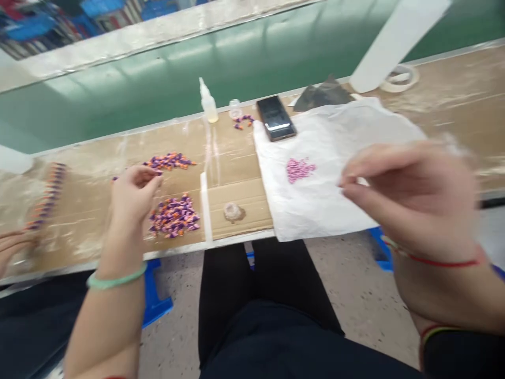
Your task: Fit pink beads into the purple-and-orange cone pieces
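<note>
My left hand (132,195) is in a pinch beside a pile of small purple and orange pieces (169,160), and a bit of purple shows at its fingertips. Just below it lies a second heap of pink, purple and orange pieces (174,216). Over the right side of the white cloth (315,210), my right hand (418,184) is raised with thumb and forefinger pressed together. Motion blurs it, and whatever those fingers hold is too small to make out. Tiny pink pieces (300,169) are gathered on the cloth. A small round lump, perhaps glue (232,211), sits on the cardboard between my hands.
At the back stand a dropper bottle (210,105), a small clear cap (235,108) and a phone (276,118). A tape roll (400,79) lies far right, by a white post (394,47). Another person's hand (16,245) is beside a row of pieces (49,195) at left.
</note>
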`<move>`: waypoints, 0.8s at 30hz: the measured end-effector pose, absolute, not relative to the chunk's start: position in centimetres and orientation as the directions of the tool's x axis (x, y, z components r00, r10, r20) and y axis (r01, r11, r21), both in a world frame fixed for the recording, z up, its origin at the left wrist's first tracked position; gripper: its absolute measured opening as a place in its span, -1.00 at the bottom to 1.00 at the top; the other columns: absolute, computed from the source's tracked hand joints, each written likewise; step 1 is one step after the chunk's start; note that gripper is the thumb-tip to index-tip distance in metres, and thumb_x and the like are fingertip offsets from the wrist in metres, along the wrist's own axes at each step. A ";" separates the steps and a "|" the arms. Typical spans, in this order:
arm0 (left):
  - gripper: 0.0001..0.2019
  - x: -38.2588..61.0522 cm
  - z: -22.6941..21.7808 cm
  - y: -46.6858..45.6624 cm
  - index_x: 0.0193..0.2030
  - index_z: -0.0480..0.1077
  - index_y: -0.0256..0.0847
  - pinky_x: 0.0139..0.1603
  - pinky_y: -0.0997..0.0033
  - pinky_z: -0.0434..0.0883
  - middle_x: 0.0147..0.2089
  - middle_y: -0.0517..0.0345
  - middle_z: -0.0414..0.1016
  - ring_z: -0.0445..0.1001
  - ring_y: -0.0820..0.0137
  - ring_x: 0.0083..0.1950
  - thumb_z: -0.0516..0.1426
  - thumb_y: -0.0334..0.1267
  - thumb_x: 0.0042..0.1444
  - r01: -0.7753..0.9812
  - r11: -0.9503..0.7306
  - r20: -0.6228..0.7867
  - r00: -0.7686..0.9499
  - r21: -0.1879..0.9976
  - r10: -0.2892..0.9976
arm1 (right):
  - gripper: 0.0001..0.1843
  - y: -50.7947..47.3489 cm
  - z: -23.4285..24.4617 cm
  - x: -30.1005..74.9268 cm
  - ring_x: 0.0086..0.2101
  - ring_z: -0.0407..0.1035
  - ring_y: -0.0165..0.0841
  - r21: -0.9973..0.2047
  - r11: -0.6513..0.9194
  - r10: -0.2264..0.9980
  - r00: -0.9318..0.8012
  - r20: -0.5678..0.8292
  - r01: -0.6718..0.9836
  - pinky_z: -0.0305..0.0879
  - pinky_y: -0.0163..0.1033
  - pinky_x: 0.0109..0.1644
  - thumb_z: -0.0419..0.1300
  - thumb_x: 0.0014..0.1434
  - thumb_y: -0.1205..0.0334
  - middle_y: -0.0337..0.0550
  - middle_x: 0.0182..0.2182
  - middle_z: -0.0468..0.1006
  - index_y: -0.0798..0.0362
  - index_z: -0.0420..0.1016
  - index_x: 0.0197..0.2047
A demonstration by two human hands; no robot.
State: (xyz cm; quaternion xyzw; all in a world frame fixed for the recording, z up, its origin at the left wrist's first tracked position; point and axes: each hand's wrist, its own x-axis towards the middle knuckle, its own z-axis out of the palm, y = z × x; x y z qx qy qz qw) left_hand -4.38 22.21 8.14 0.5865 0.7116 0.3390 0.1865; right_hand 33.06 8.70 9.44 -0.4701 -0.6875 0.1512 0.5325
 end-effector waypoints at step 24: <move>-0.79 0.4 4.8 10.6 -0.25 0.53 -0.18 -0.49 0.63 0.37 -0.41 0.13 0.51 0.41 0.52 -0.47 0.32 -0.07 0.21 0.058 0.175 -0.183 0.406 0.983 0.895 | -0.86 14.0 2.1 34.6 -0.22 0.35 -0.17 -0.382 0.362 0.926 -0.281 0.251 0.850 0.31 -0.06 -0.06 0.17 0.21 0.43 -0.07 -0.31 0.57 0.05 0.50 -0.34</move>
